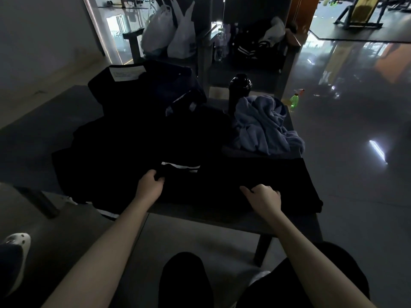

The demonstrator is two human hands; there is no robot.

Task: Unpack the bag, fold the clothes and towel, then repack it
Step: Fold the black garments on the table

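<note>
- Step in hand: folding. The black garment with white stripes (222, 185) lies spread on the dark bench (222, 220), centre of frame.
- Left hand (151, 185): fingers curled round the fabric just below the stripes.
- Right hand (264, 196): fingers curled into the cloth at lower right, apparently pinching it.
- The crumpled blue-grey towel (264, 125) lies unfolded at centre right; the black bag with a white label (124, 85) sits at upper left.
- Next move, by judgement: lift both held points together and lay one half squarely over the other.
</note>
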